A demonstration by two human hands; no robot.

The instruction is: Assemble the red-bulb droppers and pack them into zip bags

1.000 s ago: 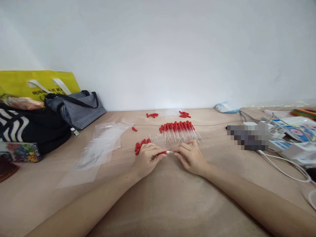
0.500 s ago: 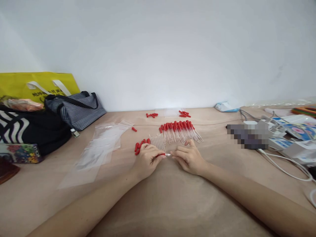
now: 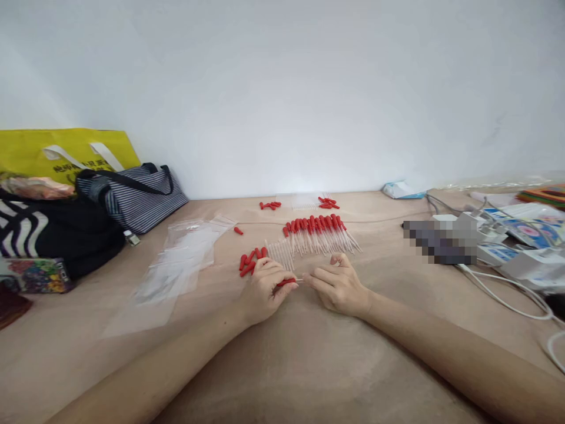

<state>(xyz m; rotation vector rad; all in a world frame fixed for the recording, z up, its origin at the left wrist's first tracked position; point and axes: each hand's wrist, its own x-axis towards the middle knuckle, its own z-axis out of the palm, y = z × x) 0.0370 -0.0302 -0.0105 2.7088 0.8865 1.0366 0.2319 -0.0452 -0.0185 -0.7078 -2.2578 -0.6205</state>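
Pinching, left hand (image 3: 265, 290): thumb and fingers pressed on one red bulb (image 3: 286, 282), just below centre frame.
Right hand (image 3: 338, 288): thumb and fingertips pinching outer end of one clear tube (image 3: 300, 281), lined up with the bulb; depth inside it, can't tell.
Risk: tube could slip or flex if pushed off-line; left knuckles might roll the loose bulbs (image 3: 248, 269) beside them.
Loose bulbs: five visible, left of centre.
Bare tubes (image 3: 281, 253): centre, maybe eight, too fine to count surely.
Capped tubes (image 3: 326, 238): centre row, a dozen or more, overlapping.
Lone bulb (image 3: 238, 231): one, left of centre.
Far bulbs (image 3: 328, 203): two clusters, upper middle, about four each, blurry.
Plastic sleeves (image 3: 180, 259): centre left, overlapped, no sure count.
Bags: three, left edge: yellow bag (image 3: 26, 153), striped bag (image 3: 141, 200), black bag (image 3: 88, 241).
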